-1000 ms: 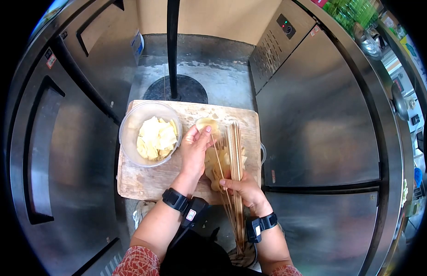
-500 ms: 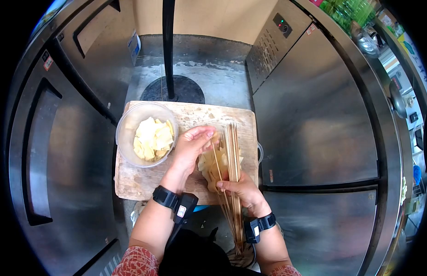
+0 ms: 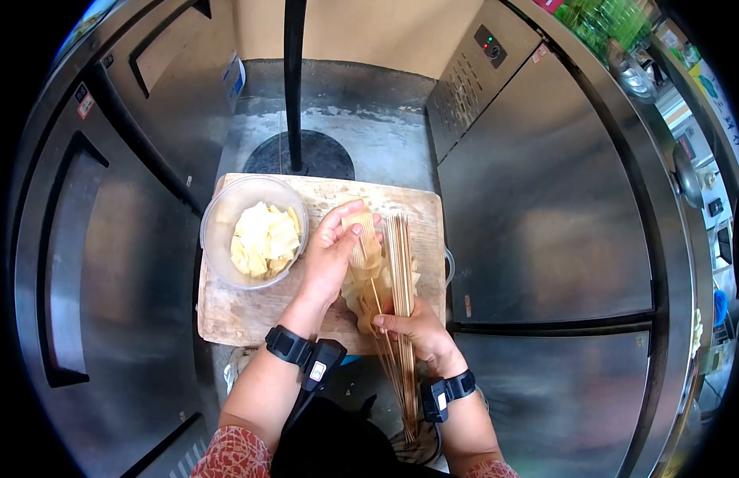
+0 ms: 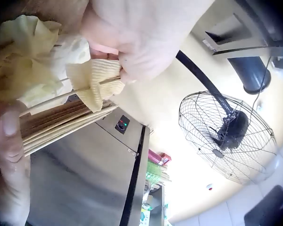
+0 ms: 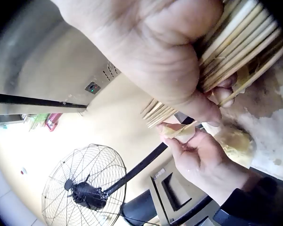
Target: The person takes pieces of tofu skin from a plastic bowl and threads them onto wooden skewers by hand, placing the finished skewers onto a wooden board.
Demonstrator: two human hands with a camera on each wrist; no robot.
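"Pinching a thin, ridged pale slice (image 3: 358, 227) between thumb and fingers, the left hand (image 3: 327, 259) works over the right half of a worn wooden board (image 3: 246, 315). A single skewer (image 3: 377, 296) crosses the folds of the slice."

"And the other hand?"

"The right hand (image 3: 425, 336), at the near right edge of the board, is curled around a thick bundle of skewers (image 3: 402, 267), its thumb against the bundle's left side. The single skewer slants just left of the bundle."

"What lies around them?"

"More pale slices (image 3: 353, 297) are bunched beside the bundle, between the two hands and partly hidden by the skewers. At the board's far left stands a clear round tub (image 3: 213, 247), holding a heap of yellowish pieces (image 3: 266, 239)."

"And past the board?"

"A black pole (image 3: 293, 95) rises from a round black base (image 3: 262, 155) on the floor at the far side. Steel cabinets flank the scene, one at left (image 3: 130, 231) and one at right (image 3: 545, 199). Both wrist views show a wire-caged fan (image 4: 228, 134)."
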